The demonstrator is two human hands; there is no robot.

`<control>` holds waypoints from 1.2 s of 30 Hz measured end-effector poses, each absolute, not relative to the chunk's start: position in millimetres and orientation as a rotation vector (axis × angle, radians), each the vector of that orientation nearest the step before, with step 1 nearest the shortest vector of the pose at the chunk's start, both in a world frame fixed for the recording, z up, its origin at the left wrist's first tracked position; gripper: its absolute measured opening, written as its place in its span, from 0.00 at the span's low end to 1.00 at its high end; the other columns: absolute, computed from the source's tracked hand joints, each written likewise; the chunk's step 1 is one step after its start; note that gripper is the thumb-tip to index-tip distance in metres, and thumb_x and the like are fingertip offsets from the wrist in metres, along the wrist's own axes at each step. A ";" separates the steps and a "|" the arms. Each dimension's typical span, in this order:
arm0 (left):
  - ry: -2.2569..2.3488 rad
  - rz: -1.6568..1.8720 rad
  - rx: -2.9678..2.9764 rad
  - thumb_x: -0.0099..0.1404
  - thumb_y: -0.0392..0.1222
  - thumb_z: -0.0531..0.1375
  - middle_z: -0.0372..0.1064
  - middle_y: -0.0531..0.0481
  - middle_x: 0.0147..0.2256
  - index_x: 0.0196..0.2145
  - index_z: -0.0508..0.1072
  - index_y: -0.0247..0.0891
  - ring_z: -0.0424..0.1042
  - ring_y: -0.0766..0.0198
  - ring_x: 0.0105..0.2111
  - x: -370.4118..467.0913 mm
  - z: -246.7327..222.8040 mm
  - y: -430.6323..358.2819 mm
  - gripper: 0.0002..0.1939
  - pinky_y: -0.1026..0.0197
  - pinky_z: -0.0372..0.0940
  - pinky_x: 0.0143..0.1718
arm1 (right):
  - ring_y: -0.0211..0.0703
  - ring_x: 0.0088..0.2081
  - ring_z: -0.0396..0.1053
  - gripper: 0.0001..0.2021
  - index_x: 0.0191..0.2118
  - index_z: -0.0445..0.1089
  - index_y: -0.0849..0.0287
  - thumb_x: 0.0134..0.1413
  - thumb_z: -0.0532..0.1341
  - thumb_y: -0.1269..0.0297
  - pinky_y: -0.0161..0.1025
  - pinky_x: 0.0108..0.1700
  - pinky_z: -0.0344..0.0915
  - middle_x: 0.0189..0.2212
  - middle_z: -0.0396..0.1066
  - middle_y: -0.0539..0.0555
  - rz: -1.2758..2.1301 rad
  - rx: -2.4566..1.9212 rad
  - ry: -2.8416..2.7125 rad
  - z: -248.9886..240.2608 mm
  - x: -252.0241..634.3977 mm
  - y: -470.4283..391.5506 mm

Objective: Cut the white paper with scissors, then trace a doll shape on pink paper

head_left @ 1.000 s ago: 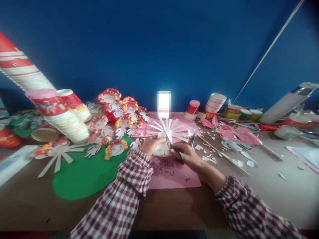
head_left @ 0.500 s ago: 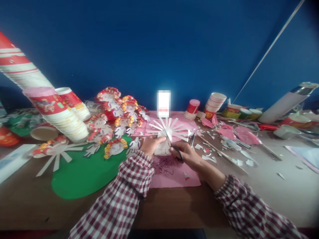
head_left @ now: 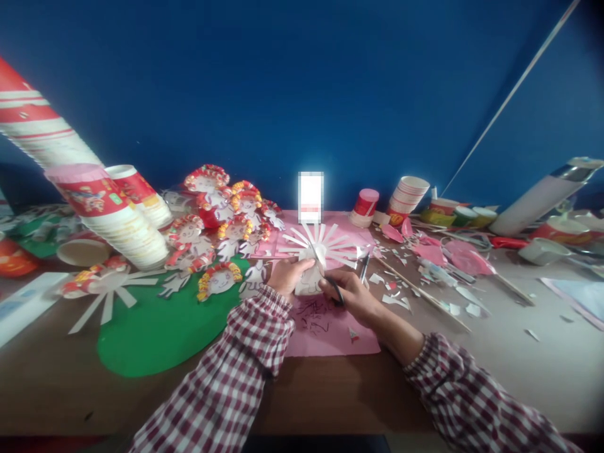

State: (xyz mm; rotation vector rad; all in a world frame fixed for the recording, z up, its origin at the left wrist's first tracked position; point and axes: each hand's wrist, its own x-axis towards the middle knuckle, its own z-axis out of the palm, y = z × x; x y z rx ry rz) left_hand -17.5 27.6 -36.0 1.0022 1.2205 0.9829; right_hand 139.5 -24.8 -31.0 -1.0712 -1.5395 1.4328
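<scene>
Between my hands is a cut paper cup (head_left: 310,283), its wall slit into white strips that fan out around the base; a drawn outline shows on its lower part. My left hand (head_left: 289,275) is closed on the cup's left side, thumb on top. With black-handled scissors (head_left: 336,289) in its grip, my right hand (head_left: 352,292) is at the cup's right side, and the blades lie across the cup's middle. Beneath them lies a pink sheet (head_left: 330,333) with dark handwriting. A pen (head_left: 365,267) rests just beyond my right hand.
Several cut-out paper figures with curled red and yellow rims (head_left: 219,280) lie to the left, partly on a green sheet (head_left: 155,340). Tall stacked paper cups (head_left: 117,220) lean behind them. Paper scraps (head_left: 396,301), thin sticks (head_left: 425,292) and pink pieces (head_left: 467,255) cover the right side.
Little differs. My right hand and the scissors have shifted very slightly left, while my left hand keeps its hold on the cup.
</scene>
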 end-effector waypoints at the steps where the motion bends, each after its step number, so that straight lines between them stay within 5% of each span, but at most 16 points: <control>1: 1.223 0.986 1.007 0.48 0.44 0.64 0.73 0.48 0.24 0.25 0.76 0.35 0.72 0.60 0.28 -16.8 -36.2 27.0 0.09 0.63 0.64 0.28 | 0.30 0.19 0.51 0.16 0.26 0.62 0.62 0.51 0.60 0.53 0.30 0.20 0.48 0.18 0.53 0.44 1.431 -1.076 -1.533 -31.5 139.1 -24.9; 25: 1.163 1.002 0.911 0.48 0.43 0.65 0.74 0.46 0.28 0.26 0.76 0.35 0.72 0.59 0.27 -14.6 -41.5 27.9 0.09 0.61 0.64 0.28 | 0.30 0.16 0.54 0.17 0.22 0.60 0.61 0.53 0.59 0.54 0.29 0.18 0.49 0.14 0.56 0.44 1.351 -1.116 -1.562 -32.6 138.5 -25.4; 36: 1.139 0.998 0.809 0.48 0.39 0.63 0.70 0.51 0.20 0.21 0.75 0.35 0.68 0.65 0.21 -10.8 -24.8 20.5 0.05 0.63 0.61 0.23 | 0.30 0.13 0.55 0.17 0.21 0.61 0.60 0.52 0.59 0.54 0.28 0.15 0.50 0.13 0.58 0.44 1.389 -1.136 -1.496 -33.7 133.8 -25.9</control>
